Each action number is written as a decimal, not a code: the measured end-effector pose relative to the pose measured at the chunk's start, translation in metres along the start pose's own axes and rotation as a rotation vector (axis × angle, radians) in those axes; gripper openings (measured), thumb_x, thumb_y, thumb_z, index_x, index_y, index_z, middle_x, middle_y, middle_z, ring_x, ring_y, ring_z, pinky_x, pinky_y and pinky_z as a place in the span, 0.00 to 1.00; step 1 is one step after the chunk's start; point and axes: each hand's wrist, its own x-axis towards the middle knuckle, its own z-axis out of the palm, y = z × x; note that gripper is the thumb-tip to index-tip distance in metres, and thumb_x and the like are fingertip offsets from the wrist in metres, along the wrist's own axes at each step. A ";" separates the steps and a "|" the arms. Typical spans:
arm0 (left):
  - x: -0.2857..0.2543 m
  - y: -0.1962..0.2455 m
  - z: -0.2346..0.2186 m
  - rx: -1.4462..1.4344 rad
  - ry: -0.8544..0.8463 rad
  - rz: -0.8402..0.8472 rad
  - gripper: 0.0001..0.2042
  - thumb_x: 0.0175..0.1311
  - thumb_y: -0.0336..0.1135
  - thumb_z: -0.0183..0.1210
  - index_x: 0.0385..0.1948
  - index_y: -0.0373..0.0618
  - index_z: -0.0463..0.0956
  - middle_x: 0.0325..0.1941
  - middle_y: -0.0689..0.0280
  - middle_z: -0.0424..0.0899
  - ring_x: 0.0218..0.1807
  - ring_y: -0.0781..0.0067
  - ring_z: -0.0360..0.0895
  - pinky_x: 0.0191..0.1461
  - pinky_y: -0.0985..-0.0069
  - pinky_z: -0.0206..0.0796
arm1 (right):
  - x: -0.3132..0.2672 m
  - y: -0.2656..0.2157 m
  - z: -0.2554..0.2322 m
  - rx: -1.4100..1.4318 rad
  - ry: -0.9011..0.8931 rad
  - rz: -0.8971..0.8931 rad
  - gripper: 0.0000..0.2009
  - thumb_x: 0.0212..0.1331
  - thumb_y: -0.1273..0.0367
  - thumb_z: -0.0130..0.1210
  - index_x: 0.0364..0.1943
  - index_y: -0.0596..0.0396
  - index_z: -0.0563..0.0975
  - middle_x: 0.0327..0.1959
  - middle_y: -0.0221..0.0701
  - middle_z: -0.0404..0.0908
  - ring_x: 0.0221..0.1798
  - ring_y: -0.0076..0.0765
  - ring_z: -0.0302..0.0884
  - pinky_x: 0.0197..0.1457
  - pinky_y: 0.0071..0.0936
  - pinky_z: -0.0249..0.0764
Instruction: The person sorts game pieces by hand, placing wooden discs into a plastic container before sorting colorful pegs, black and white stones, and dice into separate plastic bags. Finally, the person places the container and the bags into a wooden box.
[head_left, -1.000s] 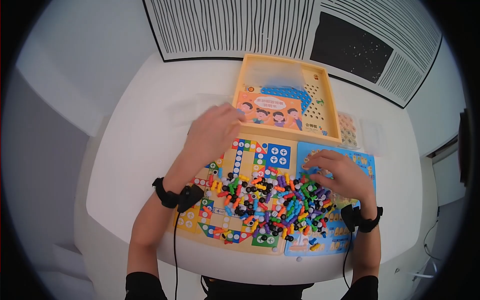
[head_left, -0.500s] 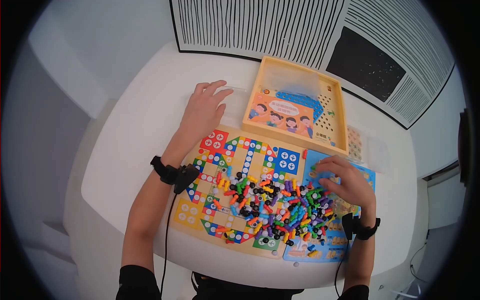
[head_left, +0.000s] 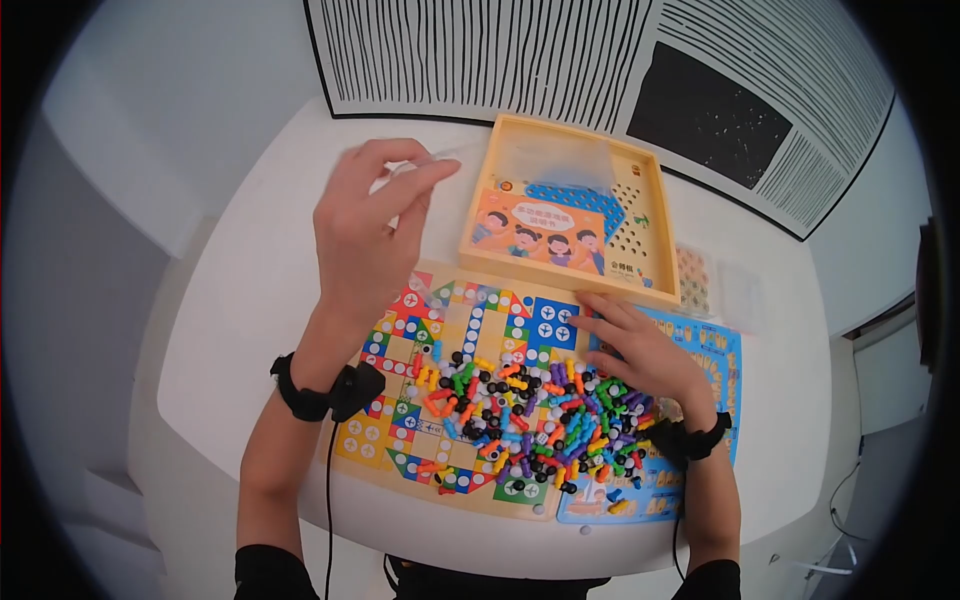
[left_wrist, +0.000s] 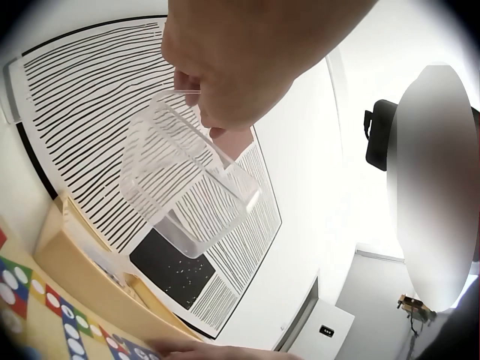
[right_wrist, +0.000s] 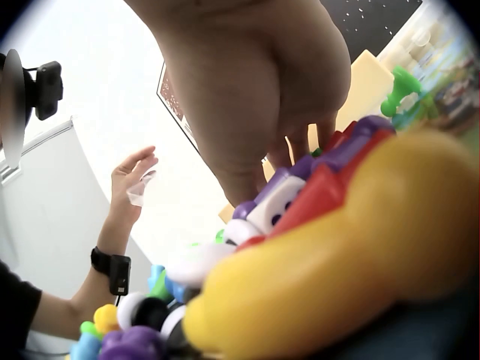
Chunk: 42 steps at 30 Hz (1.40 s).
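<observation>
Clear, thin-walled plastic box is in the air near the yellow wooden tray, its edge pinched between the thumb and fingers of the left hand. The right hand, fingers loosely extended and grasping nothing visible, lies beside the heap of multicoloured plastic game pieces. A light but sure pinch should serve best: squeezing may flex the wall, while swinging low could scatter pieces.
</observation>
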 end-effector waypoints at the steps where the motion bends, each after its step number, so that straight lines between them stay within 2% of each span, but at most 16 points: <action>1: -0.002 0.010 0.000 -0.169 -0.059 -0.100 0.16 0.59 0.16 0.62 0.45 0.47 0.89 0.46 0.66 0.85 0.44 0.68 0.82 0.44 0.73 0.74 | 0.001 0.000 0.000 -0.023 -0.010 -0.022 0.22 0.66 0.68 0.64 0.63 0.53 0.78 0.73 0.41 0.71 0.73 0.54 0.69 0.75 0.42 0.69; 2: -0.004 0.019 0.002 -0.171 -0.062 -0.097 0.16 0.59 0.16 0.62 0.45 0.47 0.89 0.46 0.66 0.85 0.44 0.68 0.82 0.44 0.73 0.74 | 0.002 -0.001 0.000 -0.046 -0.021 -0.045 0.21 0.66 0.68 0.64 0.62 0.53 0.79 0.73 0.42 0.71 0.72 0.53 0.71 0.75 0.42 0.69; 4: -0.008 0.032 0.005 -0.336 -0.233 -0.135 0.16 0.61 0.14 0.61 0.46 0.44 0.89 0.45 0.64 0.85 0.42 0.73 0.83 0.41 0.77 0.74 | -0.001 0.001 -0.001 0.005 -0.041 -0.022 0.19 0.66 0.68 0.64 0.60 0.54 0.80 0.71 0.41 0.73 0.70 0.52 0.72 0.74 0.42 0.70; 5: -0.011 0.035 0.010 -0.337 -0.233 -0.132 0.16 0.61 0.14 0.61 0.46 0.44 0.89 0.45 0.64 0.85 0.42 0.73 0.83 0.41 0.77 0.74 | -0.002 0.002 -0.002 0.054 -0.063 -0.002 0.17 0.66 0.68 0.64 0.58 0.54 0.82 0.69 0.40 0.75 0.68 0.51 0.73 0.73 0.42 0.70; 7: -0.021 0.034 0.022 -0.522 -0.325 -0.102 0.18 0.61 0.12 0.58 0.47 0.44 0.89 0.47 0.63 0.85 0.47 0.71 0.85 0.46 0.76 0.76 | -0.007 -0.004 -0.004 0.093 -0.083 -0.001 0.16 0.66 0.69 0.65 0.56 0.54 0.83 0.66 0.38 0.78 0.67 0.49 0.75 0.72 0.41 0.71; 12: -0.030 0.037 0.030 -0.538 -0.441 -0.152 0.21 0.62 0.11 0.55 0.50 0.44 0.88 0.50 0.62 0.85 0.51 0.67 0.86 0.50 0.74 0.78 | -0.012 -0.018 -0.020 0.245 -0.210 -0.041 0.14 0.66 0.68 0.65 0.54 0.55 0.84 0.57 0.35 0.85 0.61 0.47 0.80 0.68 0.40 0.74; 13: -0.030 0.037 0.030 -0.527 -0.449 -0.152 0.22 0.61 0.11 0.54 0.50 0.45 0.88 0.51 0.61 0.85 0.52 0.67 0.86 0.50 0.74 0.78 | -0.013 -0.022 -0.025 0.275 -0.220 -0.004 0.13 0.66 0.68 0.64 0.52 0.55 0.84 0.54 0.36 0.85 0.59 0.47 0.81 0.65 0.40 0.76; 14: -0.030 0.037 0.030 -0.528 -0.450 -0.153 0.22 0.61 0.11 0.54 0.50 0.45 0.88 0.51 0.61 0.85 0.52 0.67 0.86 0.50 0.74 0.78 | -0.014 -0.024 -0.027 0.304 -0.229 0.032 0.11 0.67 0.68 0.63 0.50 0.55 0.84 0.51 0.36 0.86 0.56 0.46 0.82 0.61 0.39 0.78; 18: -0.029 0.036 0.030 -0.519 -0.435 -0.123 0.23 0.61 0.10 0.52 0.51 0.45 0.88 0.53 0.61 0.85 0.53 0.65 0.86 0.51 0.73 0.78 | -0.015 -0.015 -0.034 0.307 -0.201 0.091 0.10 0.66 0.68 0.64 0.49 0.54 0.84 0.50 0.37 0.85 0.54 0.47 0.82 0.59 0.39 0.79; 20: -0.028 0.034 0.031 -0.518 -0.427 -0.116 0.23 0.61 0.10 0.52 0.51 0.45 0.88 0.53 0.61 0.86 0.53 0.65 0.86 0.51 0.74 0.78 | -0.018 -0.011 -0.036 0.190 -0.084 0.095 0.11 0.65 0.68 0.65 0.49 0.53 0.85 0.49 0.37 0.85 0.54 0.47 0.82 0.59 0.40 0.79; 24: -0.027 0.030 0.030 -0.544 -0.375 -0.142 0.22 0.62 0.10 0.52 0.49 0.45 0.88 0.53 0.62 0.86 0.53 0.66 0.86 0.51 0.74 0.78 | -0.027 0.002 -0.036 0.048 0.010 0.087 0.13 0.64 0.68 0.66 0.51 0.51 0.85 0.50 0.36 0.85 0.53 0.47 0.82 0.58 0.40 0.79; 26: -0.025 0.028 0.029 -0.533 -0.362 -0.143 0.21 0.62 0.10 0.53 0.49 0.44 0.88 0.53 0.62 0.86 0.53 0.66 0.86 0.50 0.74 0.78 | -0.032 -0.002 -0.039 0.055 -0.112 0.295 0.14 0.64 0.67 0.66 0.53 0.50 0.85 0.51 0.35 0.83 0.55 0.46 0.82 0.58 0.40 0.79; 33: -0.025 0.026 0.031 -0.504 -0.332 -0.155 0.17 0.65 0.12 0.55 0.47 0.41 0.88 0.52 0.61 0.87 0.53 0.66 0.86 0.51 0.74 0.78 | -0.029 -0.021 -0.040 0.201 -0.365 0.228 0.15 0.66 0.65 0.65 0.54 0.50 0.84 0.52 0.37 0.83 0.50 0.49 0.84 0.55 0.40 0.80; 36: -0.022 0.026 0.028 -0.494 -0.317 -0.169 0.17 0.66 0.13 0.55 0.47 0.41 0.88 0.52 0.61 0.87 0.53 0.66 0.86 0.51 0.74 0.78 | -0.032 -0.018 -0.044 0.230 -0.306 0.124 0.15 0.65 0.66 0.65 0.55 0.50 0.84 0.51 0.38 0.84 0.48 0.49 0.85 0.53 0.39 0.81; 41: -0.018 0.019 0.021 -0.435 -0.259 -0.211 0.15 0.67 0.13 0.54 0.46 0.40 0.87 0.51 0.60 0.86 0.54 0.67 0.84 0.54 0.75 0.76 | -0.041 -0.007 -0.063 0.096 -0.048 0.284 0.10 0.66 0.67 0.65 0.49 0.53 0.86 0.45 0.37 0.87 0.45 0.42 0.87 0.49 0.36 0.82; 42: -0.019 0.015 0.021 -0.443 -0.211 -0.222 0.14 0.68 0.14 0.54 0.46 0.40 0.87 0.52 0.61 0.85 0.55 0.69 0.83 0.56 0.75 0.74 | -0.042 -0.007 -0.068 0.096 -0.049 0.289 0.10 0.66 0.67 0.65 0.49 0.53 0.86 0.45 0.37 0.87 0.45 0.42 0.87 0.49 0.36 0.82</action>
